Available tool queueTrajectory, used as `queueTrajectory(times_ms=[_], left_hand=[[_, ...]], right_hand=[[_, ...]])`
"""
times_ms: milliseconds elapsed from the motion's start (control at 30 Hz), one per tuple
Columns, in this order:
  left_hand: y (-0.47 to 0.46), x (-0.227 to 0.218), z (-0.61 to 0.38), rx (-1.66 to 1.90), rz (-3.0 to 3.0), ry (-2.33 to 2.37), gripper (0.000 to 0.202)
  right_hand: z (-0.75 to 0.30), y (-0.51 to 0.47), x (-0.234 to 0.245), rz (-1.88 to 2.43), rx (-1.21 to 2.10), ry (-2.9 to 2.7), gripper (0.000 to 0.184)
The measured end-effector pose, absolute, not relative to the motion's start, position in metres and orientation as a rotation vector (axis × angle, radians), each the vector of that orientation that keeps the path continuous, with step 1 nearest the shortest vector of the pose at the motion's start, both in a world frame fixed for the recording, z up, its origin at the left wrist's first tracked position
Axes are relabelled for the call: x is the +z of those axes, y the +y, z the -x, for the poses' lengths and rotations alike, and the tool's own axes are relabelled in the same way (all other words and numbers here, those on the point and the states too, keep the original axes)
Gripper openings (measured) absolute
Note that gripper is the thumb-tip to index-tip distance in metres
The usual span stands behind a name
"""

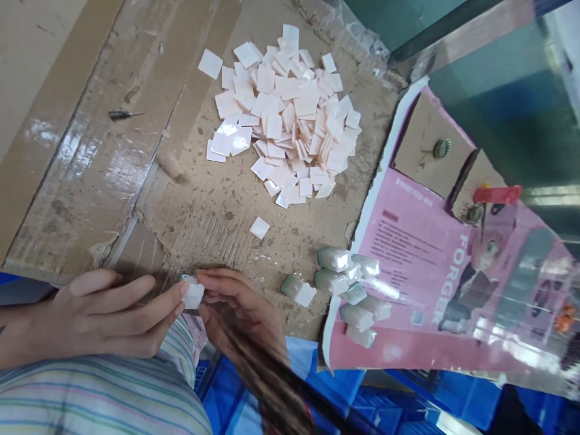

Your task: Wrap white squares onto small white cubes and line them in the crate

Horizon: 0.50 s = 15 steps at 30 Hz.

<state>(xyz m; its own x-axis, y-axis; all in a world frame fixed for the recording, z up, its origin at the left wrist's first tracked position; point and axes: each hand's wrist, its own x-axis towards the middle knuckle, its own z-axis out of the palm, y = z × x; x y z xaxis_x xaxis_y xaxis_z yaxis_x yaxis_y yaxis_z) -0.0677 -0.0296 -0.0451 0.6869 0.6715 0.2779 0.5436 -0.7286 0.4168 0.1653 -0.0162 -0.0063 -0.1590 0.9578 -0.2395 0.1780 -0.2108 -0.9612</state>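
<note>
"Where to look for the white block (193, 293)?"

"Right at the near edge of the table (212, 238), between both hands. Pinched by fingertips of the left hand (120, 314) on one side, by thumb and fingers of the right hand (251, 302) on the other."

"How hard a squeeze?"

"Impossible to tell. Worth watching, though: held only at the tips, so with one slack finger, could slip down onto the striped clothing (104, 393) or toward the blue bins (330, 380)."

"Anything in the way?"

"Yes, a dark strand of hair (281, 368), blurred, hanging in front of the right hand. Could block the view of the grip, or catch between fingers and block."

"And farther out?"

"A single pale tile (260, 228) just beyond the hands, apart from the tile heap (290, 115). Easily nudged by a stray knuckle, probably. To the right, a cluster of similar blocks (333, 282), crowded together, partly on the pink sheet (408, 235). Could scatter from one careless forearm sweep."
</note>
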Motion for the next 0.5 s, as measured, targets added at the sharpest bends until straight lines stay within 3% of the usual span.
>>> queueTrajectory(times_ms=[200, 500], left_hand=[[-0.023, -0.05, 0.072, 0.603, -2.776, 0.808, 0.048], [-0.042, -0.069, 0.083, 0.463, -2.642, 0.943, 0.051]], right_hand=[[-0.163, -0.018, -0.007, 1.448, 1.432, -1.331, 0.022], [-0.163, -0.017, -0.009, 1.392, 1.466, -1.285, 0.033]])
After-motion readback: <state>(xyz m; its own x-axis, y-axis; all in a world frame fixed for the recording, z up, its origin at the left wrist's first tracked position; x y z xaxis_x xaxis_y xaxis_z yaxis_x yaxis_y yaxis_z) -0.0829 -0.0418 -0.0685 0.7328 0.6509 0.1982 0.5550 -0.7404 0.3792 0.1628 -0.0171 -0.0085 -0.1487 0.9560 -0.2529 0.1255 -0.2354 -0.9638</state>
